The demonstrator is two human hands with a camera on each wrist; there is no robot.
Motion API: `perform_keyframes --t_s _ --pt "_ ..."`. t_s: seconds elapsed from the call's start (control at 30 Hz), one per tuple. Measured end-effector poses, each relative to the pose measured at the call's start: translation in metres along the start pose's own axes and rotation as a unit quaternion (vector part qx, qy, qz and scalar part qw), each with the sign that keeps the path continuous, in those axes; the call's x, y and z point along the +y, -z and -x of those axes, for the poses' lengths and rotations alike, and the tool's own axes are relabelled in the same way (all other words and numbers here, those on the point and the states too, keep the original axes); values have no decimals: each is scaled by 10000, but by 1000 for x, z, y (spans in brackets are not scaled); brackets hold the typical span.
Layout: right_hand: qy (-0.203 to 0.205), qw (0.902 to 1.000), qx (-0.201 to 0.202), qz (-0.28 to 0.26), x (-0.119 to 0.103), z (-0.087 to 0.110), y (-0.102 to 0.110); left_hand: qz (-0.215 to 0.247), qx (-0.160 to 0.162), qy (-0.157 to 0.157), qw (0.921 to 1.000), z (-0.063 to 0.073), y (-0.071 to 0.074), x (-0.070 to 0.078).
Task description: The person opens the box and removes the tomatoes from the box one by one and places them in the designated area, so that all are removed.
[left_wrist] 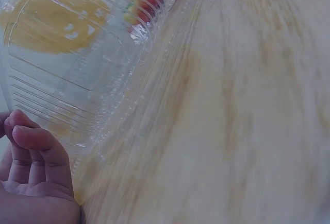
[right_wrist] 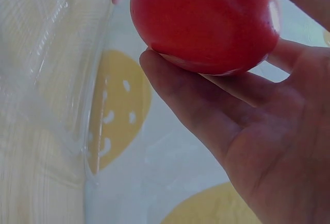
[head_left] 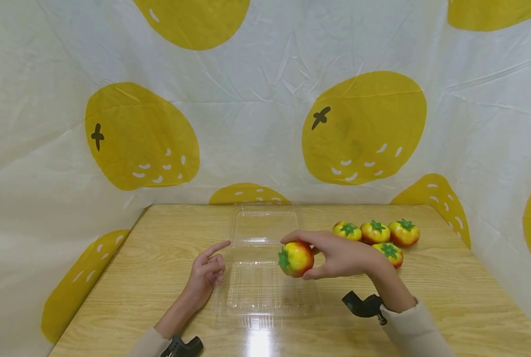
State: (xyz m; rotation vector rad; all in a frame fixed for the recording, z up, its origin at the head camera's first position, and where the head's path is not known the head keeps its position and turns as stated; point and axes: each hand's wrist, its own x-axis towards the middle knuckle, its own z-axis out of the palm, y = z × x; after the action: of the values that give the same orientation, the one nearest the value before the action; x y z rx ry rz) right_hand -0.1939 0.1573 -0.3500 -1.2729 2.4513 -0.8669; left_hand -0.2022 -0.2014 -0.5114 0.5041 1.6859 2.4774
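My right hand (head_left: pixel 341 253) holds a red-and-yellow toy tomato (head_left: pixel 298 259) with a green leafy top, between thumb and fingers. The tomato is above the right side of a clear plastic clamshell box (head_left: pixel 258 312), its leafy top turned left. In the right wrist view the tomato's glossy red underside (right_wrist: pixel 203 23) shows against the fingers. My left hand (head_left: pixel 203 277) is at the box's left edge, index finger stretched towards the hinge and the other fingers loosely bent. In the left wrist view, the fingertips are close to the clear plastic wall (left_wrist: pixel 56 100); contact is hard to tell.
Several more toy tomatoes (head_left: pixel 375 232) sit grouped at the back right of the wooden table (head_left: pixel 158 258). The box's lid (head_left: pixel 265 212) lies folded back, away from me. Behind the table hangs a white curtain (head_left: pixel 247 134) with large yellow fruit prints.
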Motion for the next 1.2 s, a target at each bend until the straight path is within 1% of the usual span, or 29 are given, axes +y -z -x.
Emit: perform_keyframes --t_s 0.2,0.37,0.57,0.8,0.83,1.03,1.2 --pt "37 9997 226 -5 6 12 2 7 42 11 10000 0 0 -1" --pt "-84 9992 373 -90 12 21 1 13 37 2 10000 -1 0 -1" --pt "-156 9972 701 193 17 32 3 25 52 -15 10000 -1 -1 -1" --pt "-59 9948 962 320 27 44 5 32 99 0 9999 -2 -2 -2" --pt "-39 9946 995 302 29 46 6 29 101 1 9999 -2 -2 -2" --pt "31 9945 1019 -238 34 55 12 17 110 -23 9999 -1 -1 -2" --pt "-166 9936 1082 -292 35 65 17 -13 58 -57 10000 0 0 -2"
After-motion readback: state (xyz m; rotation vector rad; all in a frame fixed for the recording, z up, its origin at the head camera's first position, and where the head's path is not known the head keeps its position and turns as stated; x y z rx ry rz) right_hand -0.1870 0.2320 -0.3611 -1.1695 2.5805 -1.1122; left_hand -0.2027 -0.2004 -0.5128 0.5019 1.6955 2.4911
